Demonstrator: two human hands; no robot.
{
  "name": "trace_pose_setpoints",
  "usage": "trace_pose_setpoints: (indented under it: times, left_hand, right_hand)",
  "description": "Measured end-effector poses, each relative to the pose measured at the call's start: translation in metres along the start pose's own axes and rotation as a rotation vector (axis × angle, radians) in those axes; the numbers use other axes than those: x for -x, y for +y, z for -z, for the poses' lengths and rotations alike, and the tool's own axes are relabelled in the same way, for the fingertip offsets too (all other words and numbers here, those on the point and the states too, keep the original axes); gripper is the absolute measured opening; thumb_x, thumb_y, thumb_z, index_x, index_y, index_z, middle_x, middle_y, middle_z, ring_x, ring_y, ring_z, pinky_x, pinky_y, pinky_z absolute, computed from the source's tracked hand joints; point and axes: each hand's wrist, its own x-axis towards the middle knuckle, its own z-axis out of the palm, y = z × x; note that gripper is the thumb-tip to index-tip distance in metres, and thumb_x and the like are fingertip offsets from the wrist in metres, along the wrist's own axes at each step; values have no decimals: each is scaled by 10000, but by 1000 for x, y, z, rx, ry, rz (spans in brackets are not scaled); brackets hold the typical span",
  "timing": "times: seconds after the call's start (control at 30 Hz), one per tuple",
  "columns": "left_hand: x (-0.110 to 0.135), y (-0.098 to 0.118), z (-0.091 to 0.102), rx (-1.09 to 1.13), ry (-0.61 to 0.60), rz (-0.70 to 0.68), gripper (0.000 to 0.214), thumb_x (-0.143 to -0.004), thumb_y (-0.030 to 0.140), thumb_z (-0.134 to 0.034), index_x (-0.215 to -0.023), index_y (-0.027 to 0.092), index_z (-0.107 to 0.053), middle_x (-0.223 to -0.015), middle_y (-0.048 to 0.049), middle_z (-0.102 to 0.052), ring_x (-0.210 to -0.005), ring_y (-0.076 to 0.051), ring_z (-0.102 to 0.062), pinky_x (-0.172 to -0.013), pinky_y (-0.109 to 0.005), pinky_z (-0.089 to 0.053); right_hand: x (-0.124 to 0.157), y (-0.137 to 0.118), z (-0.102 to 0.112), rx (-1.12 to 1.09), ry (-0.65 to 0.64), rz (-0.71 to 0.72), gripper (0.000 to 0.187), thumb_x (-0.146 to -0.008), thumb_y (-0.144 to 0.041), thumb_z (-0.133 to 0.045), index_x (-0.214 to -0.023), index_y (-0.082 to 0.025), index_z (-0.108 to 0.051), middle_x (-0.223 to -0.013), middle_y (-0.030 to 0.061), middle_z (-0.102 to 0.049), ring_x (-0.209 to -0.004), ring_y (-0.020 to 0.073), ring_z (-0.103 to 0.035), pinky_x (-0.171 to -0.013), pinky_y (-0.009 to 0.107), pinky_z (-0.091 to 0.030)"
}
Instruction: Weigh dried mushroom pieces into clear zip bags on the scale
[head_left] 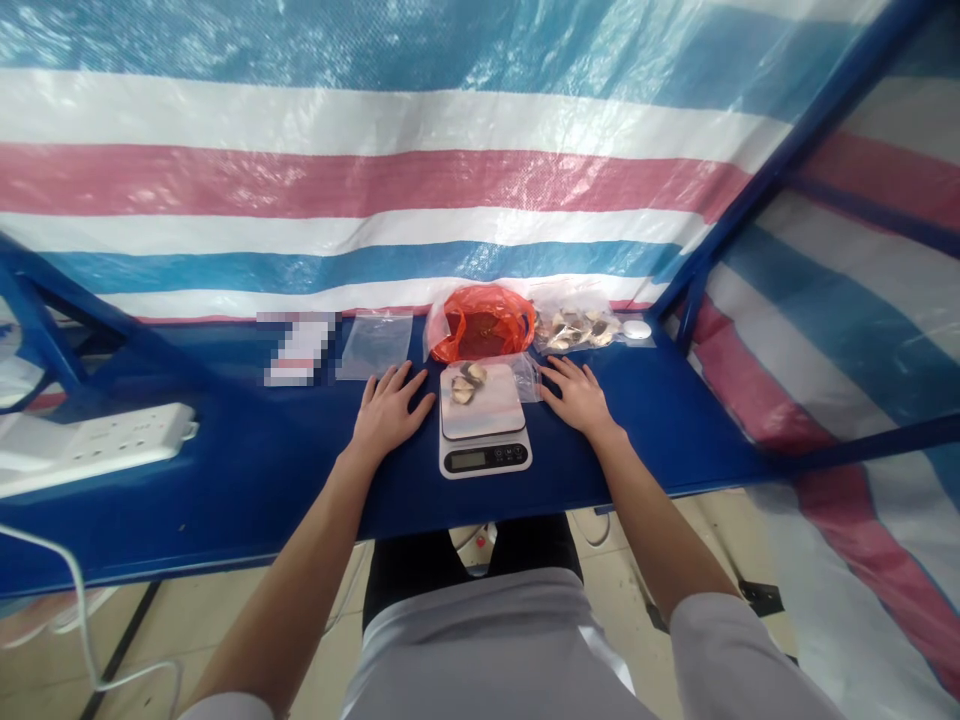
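Observation:
My left hand [390,412] lies flat with fingers spread on the blue table, left of a white digital kitchen scale [487,420]. On the scale's other side my right hand [576,396] rests open, its fingertips close to the edge of a clear plastic bag [529,381]. Several pale, dark-edged dried slices, perhaps mushroom [466,384], sit on the scale's plate, seemingly in that clear bag. Behind the scale stands an orange-red plastic bag [480,325] with its mouth open and brown contents. The scale's display is too small to read.
A clear bag of similar slices [579,328] and a white round lid-like disc [637,330] lie at back right. An empty clear bag [377,342] and a blurred-out item [300,348] lie at back left. A white power strip [97,440] is far left. Striped sheeting [375,180] hangs behind.

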Motion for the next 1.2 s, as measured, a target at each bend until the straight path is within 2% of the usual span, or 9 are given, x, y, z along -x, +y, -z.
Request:
trace_pose_setpoints:
  times: [0.13, 0.23, 0.37, 0.47, 0.57, 0.7, 0.93, 1.07, 1.2]
  left_hand:
    - [-6, -1, 7, 205, 154, -29, 469, -951, 450, -482, -1300, 185, -648, -1442, -156, -570, -1371, -325, -501, -1172, -540, -345]
    - [-12, 10, 17, 397, 210, -156, 430, -963, 457, -489, -1237, 178, -667, -1359, -143, -626, -1276, -276, -585, -1108, -450, -453]
    - [-18, 34, 25, 536, 153, -328, 403, -979, 438, -490, -1223, 172, -669, -1328, -130, -642, -1259, -240, -597, -1117, -406, -451]
    - [-22, 45, 25, 558, 66, -394, 406, -975, 444, -494, -1228, 178, -668, -1334, -130, -636, -1245, -249, -606, -1108, -412, -461]
    - [-25, 49, 24, 563, 29, -429, 398, -973, 447, -491, -1203, 183, -679, -1317, -134, -641, -1217, -254, -622, -1090, -415, -476]
    - [-26, 48, 24, 568, 59, -432, 373, -973, 429, -492, -1171, 179, -684, -1278, -138, -663, -1176, -250, -643, -1066, -416, -494]
    - [-34, 54, 33, 596, 173, -358, 347, -962, 415, -510, -1150, 178, -681, -1161, -109, -721, -1087, -224, -684, -988, -365, -535]
    - [-47, 64, 39, 675, 105, -259, 422, -929, 473, -558, -1217, 187, -672, -1239, -110, -706, -1116, -254, -686, -1000, -387, -535]
    - [-59, 75, 47, 929, -8, -159, 497, -864, 582, -629, -1163, 193, -715, -1133, -117, -745, -1033, -281, -714, -928, -422, -577]
  right_hand:
    - [-2, -4, 7, -324, 175, 3, 326, -963, -380, -518, -1137, -226, -748, -1289, 89, -701, -1221, 258, -647, -1094, 436, -479]
    - [-3, -13, 9, -606, 206, -86, 359, -952, -458, -524, -1084, -221, -759, -1089, 74, -776, -1037, 254, -732, -977, 408, -564]
    - [-3, -28, 6, -884, 131, -242, 409, -834, -545, -662, -1027, -200, -768, -965, 68, -791, -912, 274, -750, -790, 397, -629]
    - [-5, -34, 2, -990, 97, -290, 439, -731, -527, -764, -1013, -190, -775, -958, 72, -791, -881, 272, -747, -740, 379, -634]
    - [-7, -35, -2, -1023, 98, -272, 437, -673, -485, -816, -993, -188, -784, -968, 73, -792, -883, 266, -746, -787, 383, -623]
    - [-13, -35, -1, -1043, 87, -239, 413, -658, -465, -829, -962, -187, -795, -981, 73, -793, -873, 267, -747, -830, 407, -614]
    - [-34, -42, 28, -930, 71, 5, 299, -743, -430, -788, -951, -217, -807, -1025, 50, -791, -965, 250, -740, -952, 402, -575]
    - [-48, -54, 48, -885, 1, 141, 263, -819, -408, -738, -1007, -236, -803, -1040, 40, -789, -999, 245, -736, -969, 403, -566]
    - [-57, -68, 65, -861, -53, 218, 224, -845, -391, -721, -1013, -268, -803, -1052, 21, -787, -1018, 246, -731, -981, 416, -557]
